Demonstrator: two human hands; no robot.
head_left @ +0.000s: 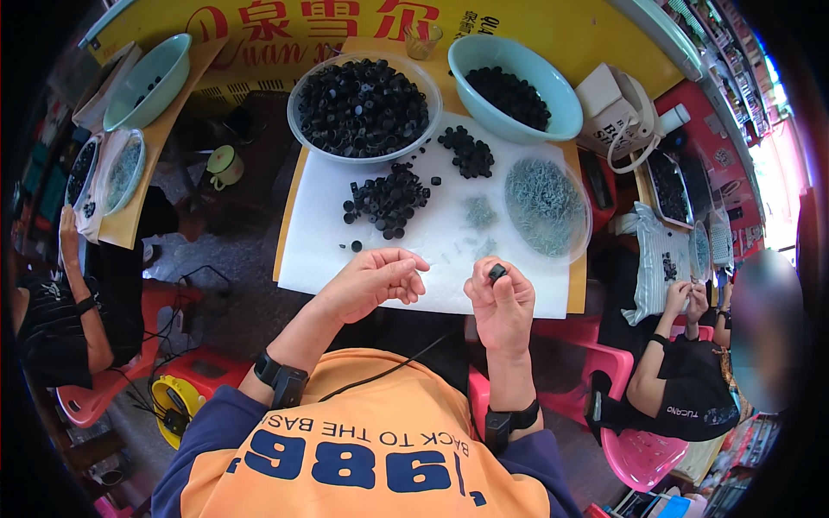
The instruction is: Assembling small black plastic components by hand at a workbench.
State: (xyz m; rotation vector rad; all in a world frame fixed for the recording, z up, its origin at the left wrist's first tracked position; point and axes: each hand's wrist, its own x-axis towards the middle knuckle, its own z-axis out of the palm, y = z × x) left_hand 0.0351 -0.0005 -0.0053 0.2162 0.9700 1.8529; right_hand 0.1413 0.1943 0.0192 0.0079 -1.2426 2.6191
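My right hand (503,302) pinches a small black cap (497,272) between thumb and fingers above the near edge of the white table sheet (315,233). To its left, my left hand (376,281) is open, its fingers loosely bent and apart, with nothing visible in them. Beyond the left hand lies a pile of black caps (389,203), with one loose black cap (357,247) close to the knuckles. Past my right hand are small scattered screw-like metal pieces (481,213) and a shallow clear tray heaped with the same pieces (544,207).
A large clear bowl (298,129) full of black parts and a pale green basin (561,125) with more stand at the back. Between them is a smaller black pile (466,153). Co-workers sit left and right at side tables. A pink stool (643,453) stands at right.
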